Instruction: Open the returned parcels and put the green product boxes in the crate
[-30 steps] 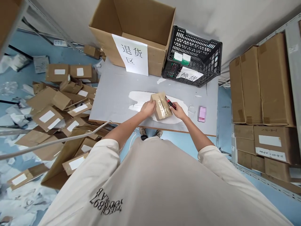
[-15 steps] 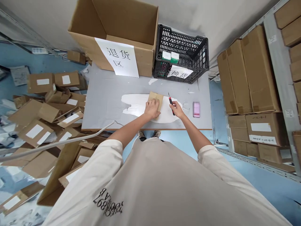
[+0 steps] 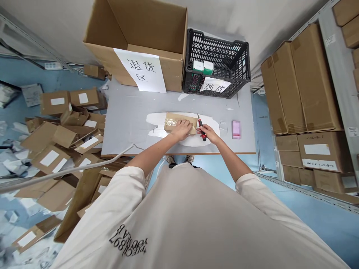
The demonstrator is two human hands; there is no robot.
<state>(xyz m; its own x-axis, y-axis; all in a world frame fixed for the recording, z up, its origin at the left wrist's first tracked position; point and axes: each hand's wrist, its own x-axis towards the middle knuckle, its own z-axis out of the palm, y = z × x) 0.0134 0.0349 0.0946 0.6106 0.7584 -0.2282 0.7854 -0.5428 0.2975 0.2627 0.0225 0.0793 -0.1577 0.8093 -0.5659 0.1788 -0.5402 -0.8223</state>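
A small brown cardboard box (image 3: 175,118) with shiny clear tape lies lengthwise from left to right on a white patch of the table. My left hand (image 3: 183,129) is closed over its right part, fingers across the top and front. In my right hand (image 3: 209,132) is a slim red-and-black utility knife (image 3: 201,129), fingers wrapped round the handle. Its thin tip points up and away from me, just right of the box's right end. Whether the blade touches the box, I cannot tell.
A large open carton (image 3: 174,71) and a black plastic crate (image 3: 238,80) with small white-green boxes stand at the table's back. A pink phone-like object (image 3: 236,129) lies to the right. Used boxes (image 3: 49,157) are heaped at left; shelved cartons (image 3: 314,82) stand at right.
The box has turned from pointing away from me to lying sideways, its far end now at left. My right hand has brought the knife slightly left, nearer the box.
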